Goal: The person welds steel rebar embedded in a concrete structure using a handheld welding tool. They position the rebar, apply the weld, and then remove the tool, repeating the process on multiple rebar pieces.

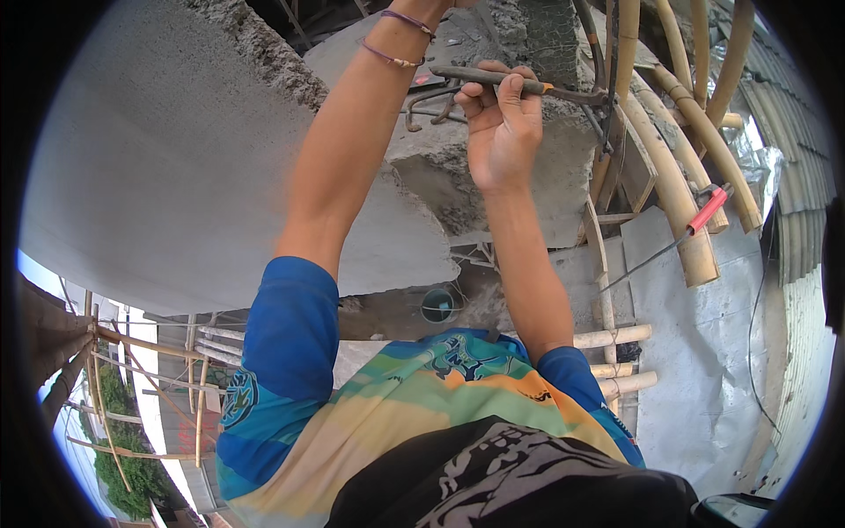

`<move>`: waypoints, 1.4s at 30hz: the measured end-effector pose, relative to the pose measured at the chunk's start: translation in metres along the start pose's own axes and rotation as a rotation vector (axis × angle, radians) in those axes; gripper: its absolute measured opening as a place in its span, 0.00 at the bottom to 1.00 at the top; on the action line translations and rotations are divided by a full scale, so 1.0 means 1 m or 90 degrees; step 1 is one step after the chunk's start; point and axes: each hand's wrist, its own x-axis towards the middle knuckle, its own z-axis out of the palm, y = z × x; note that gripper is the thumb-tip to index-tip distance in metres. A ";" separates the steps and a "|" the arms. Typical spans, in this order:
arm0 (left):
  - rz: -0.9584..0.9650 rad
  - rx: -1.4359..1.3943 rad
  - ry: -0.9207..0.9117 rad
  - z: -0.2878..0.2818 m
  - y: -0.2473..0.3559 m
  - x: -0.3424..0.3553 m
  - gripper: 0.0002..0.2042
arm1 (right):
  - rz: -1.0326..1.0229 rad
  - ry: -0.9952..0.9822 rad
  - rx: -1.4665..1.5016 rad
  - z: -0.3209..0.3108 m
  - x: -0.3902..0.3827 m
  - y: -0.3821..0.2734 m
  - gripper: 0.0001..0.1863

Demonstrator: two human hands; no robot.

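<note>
My right hand is closed around the dark grey handle of a long-handled cutter, which has an orange band near its metal head. A similar dark bar with an orange mark runs up to the top edge and seems to be its other handle. The head lies against dark upright steel bars beside the bamboo. Higher up, my left hand is almost wholly cut off by the top edge, so its fingers are hidden. Bent steel rods stick out between my forearms, near broken concrete.
A large grey concrete slab fills the left. On the right stand bamboo poles, a red-handled tool and metal sheeting. Below are a bucket and bamboo ends. Bamboo scaffolding stands at lower left.
</note>
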 end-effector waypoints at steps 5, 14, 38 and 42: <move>0.045 -0.537 -0.061 0.013 -0.020 -0.014 0.35 | -0.007 0.014 -0.008 0.001 0.004 -0.001 0.13; 0.261 -0.637 0.045 0.047 -0.052 -0.027 0.28 | -0.018 0.065 0.050 0.013 0.021 -0.020 0.11; 0.090 -0.330 0.372 0.054 -0.089 0.008 0.20 | 0.069 0.127 -0.017 0.038 0.007 -0.008 0.11; 0.145 -0.336 0.341 0.058 -0.089 0.008 0.21 | 0.081 0.136 -0.029 0.032 0.007 -0.013 0.11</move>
